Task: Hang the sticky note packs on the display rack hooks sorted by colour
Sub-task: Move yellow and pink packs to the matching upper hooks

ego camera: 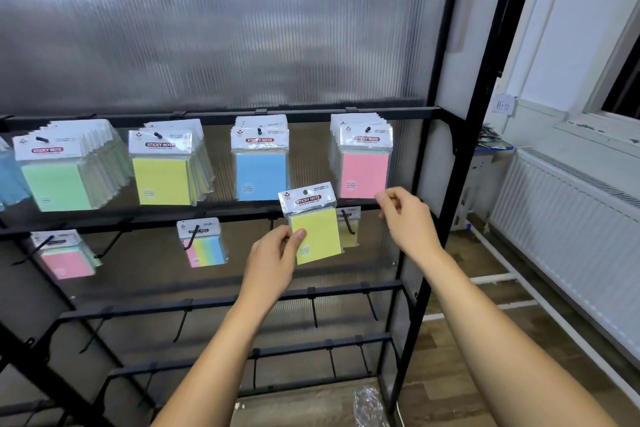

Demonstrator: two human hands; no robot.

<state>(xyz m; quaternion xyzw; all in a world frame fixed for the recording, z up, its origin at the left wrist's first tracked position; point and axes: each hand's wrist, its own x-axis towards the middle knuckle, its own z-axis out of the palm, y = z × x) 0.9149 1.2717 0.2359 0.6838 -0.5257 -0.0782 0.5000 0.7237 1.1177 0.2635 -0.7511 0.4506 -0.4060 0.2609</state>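
Observation:
My left hand (273,260) pinches a yellow sticky note pack (313,224) by its lower left corner, held tilted in front of the black display rack (446,163). My right hand (405,215) hovers just right of that pack with fingers curled, below the pink packs (363,163); it holds nothing I can see. On the upper bar hang green packs (59,170), yellow packs (166,170), blue packs (261,163) and the pink ones. On the lower bar hang a pink pack (67,258), a multicolour pack (204,243) and a pale yellow pack (349,229) partly hidden behind the held one.
Several bare black hooks (313,312) stick out from the lower bars. A ribbed translucent panel (221,45) backs the rack. A white radiator (568,236) runs along the right wall under a window. Crumpled plastic (369,406) lies on the wooden floor.

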